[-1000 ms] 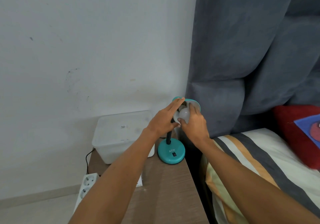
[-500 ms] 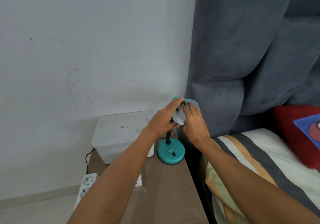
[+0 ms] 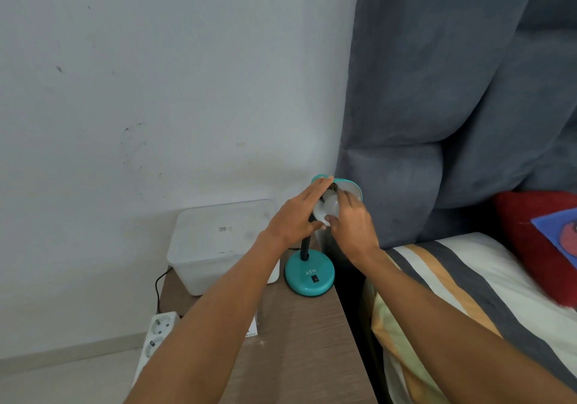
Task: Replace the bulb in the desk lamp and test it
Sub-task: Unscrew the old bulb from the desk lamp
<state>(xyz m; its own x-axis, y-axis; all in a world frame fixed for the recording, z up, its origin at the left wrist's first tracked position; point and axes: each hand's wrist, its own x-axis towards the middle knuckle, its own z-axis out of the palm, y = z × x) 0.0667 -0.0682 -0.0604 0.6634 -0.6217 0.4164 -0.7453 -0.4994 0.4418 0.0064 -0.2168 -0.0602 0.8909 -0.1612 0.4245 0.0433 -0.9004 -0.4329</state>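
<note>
Sitting on the wooden table [image 3: 296,335], the teal lamp [image 3: 309,274] is the middle of things. Above its base, the left hand [image 3: 292,221] cups the shade [image 3: 351,186] (fingers flat), and the right hand [image 3: 354,224] pinches the white bulb [image 3: 330,205] inside. Left of the lamp sits a plastic box [image 3: 215,241].

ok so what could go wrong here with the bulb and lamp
1. The lamp base stands at the right edge of the bedside table; twisting force at the shade could tip it into the gap beside the bed.
2. The right hand pinches the bulb with fingertips only, so it may slip or cross-thread.
3. A black cord runs toward the power strip; whether the lamp is live cannot be told.
</note>
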